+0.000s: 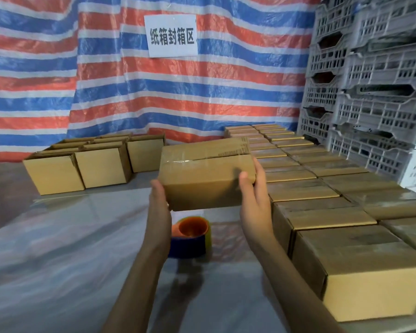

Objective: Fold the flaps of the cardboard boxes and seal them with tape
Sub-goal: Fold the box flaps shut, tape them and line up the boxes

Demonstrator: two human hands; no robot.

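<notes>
A brown rectangular cardboard box [207, 179] is held up in both hands at the middle of the view and appears lifted off the table. Its top flaps are folded shut, and a strip of clear glossy tape is seen along the top seam and over the left end edge.

The left hand [159, 203] is set against the lower left corner of the box with the thumb raised along the near face. Its fingers are hidden behind the cardboard, so the grasp is judged from palm and thumb only. The right hand [253, 188] is clasped round the right end — thumb pressed on the near face, fingers wrapped behind the end panel.

Below the box in the view, an orange-cored tape roll in a blue and yellow-green holder [190, 236] is standing on the grey table covered with clear plastic sheeting [58, 260], partly hidden by the left forearm.

To the right, closed brown cardboard boxes [322, 195] are packed in tight rows from the near edge to the back. At the far left, a smaller group of open-topped cardboard boxes [82, 167] is set together.

Behind the table, a red, blue and white striped tarpaulin [106, 92] is hung, and a white paper sign with black Chinese characters [172, 36] is fixed to it. Grey perforated plastic crates [375, 97] are stacked at the right rear.
</notes>
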